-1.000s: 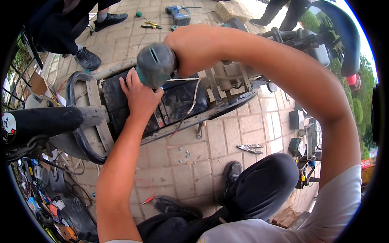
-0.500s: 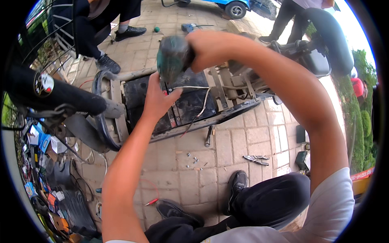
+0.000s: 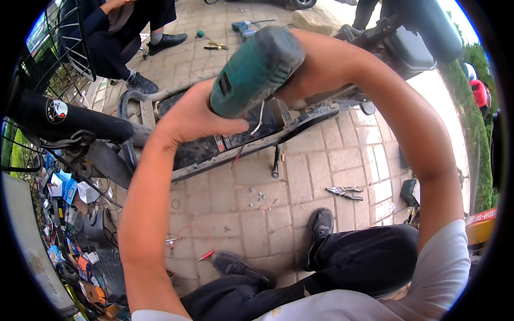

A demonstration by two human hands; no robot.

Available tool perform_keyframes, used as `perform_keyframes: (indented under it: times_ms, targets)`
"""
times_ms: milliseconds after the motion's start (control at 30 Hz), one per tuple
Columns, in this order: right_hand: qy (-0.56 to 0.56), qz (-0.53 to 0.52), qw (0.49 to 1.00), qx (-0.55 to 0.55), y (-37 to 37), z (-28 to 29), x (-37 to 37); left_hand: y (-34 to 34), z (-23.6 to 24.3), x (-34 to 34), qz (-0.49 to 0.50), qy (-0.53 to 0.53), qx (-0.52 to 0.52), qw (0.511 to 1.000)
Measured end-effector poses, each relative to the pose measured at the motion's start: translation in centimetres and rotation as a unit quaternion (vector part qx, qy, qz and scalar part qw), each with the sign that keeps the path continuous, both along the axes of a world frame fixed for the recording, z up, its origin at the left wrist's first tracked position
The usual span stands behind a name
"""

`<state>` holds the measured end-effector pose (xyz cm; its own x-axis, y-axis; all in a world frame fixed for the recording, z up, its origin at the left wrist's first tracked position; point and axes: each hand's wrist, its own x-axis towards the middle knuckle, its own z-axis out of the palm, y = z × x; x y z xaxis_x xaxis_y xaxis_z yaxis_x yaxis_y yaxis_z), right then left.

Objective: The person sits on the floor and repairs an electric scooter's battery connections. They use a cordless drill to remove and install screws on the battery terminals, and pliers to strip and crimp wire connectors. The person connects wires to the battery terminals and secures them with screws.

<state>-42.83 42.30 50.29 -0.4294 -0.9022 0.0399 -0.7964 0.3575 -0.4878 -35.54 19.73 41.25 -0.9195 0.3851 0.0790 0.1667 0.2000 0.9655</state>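
Observation:
A teal power drill (image 3: 254, 75) is held above the footwell of an electric scooter. My right hand (image 3: 316, 67) is closed around its grip, mostly behind the drill body. At the drill's front end, my left hand (image 3: 195, 113) wraps around the nose; its thumb shows below, while the other fingers and the bit are hidden. Beneath lie black batteries (image 3: 195, 154) inside the scooter's frame (image 3: 201, 170), with small red terminal parts. A white wire (image 3: 260, 119) runs down over the batteries beside the drill.
Pliers (image 3: 345, 192), a socket tool (image 3: 276, 161) and several screws (image 3: 257, 196) lie on the brick paving. A red-tipped lead (image 3: 205, 255) is by my shoe. Boxes and parts (image 3: 69, 187) crowd the left. Another person (image 3: 115, 43) crouches beyond the scooter; a blue drill (image 3: 245, 28) lies behind.
The drill has come up closer to my head and tilted, now appearing larger. Both hands have moved with it. My view has shifted slightly downward.

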Motion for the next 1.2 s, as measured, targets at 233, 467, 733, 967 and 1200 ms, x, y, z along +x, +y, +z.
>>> perform_keyframes:
  times_ms: [233,467,733,967,1200]
  targets:
    - [-0.256,0.037,0.965,0.05,9.3,-3.8,1.7,-6.6,-6.1,-0.7,0.22,0.0,-0.126,0.967]
    - [-0.318,-0.15,0.901,0.256,17.6,-19.6,8.1,-3.0,-10.3,0.0,0.191,0.02,-0.252,0.948]
    - [-0.598,-0.412,0.682,0.091,27.2,-32.7,9.7,1.2,-15.6,7.5,-0.119,-0.236,-0.252,0.931]
    - [-0.479,-0.533,0.682,0.148,29.5,-36.0,10.8,0.3,-28.9,14.2,-0.017,-0.246,-0.28,0.928]
    - [-0.197,-0.366,0.841,0.346,25.9,-31.5,8.6,4.6,-27.8,10.3,0.091,-0.185,-0.182,0.961]
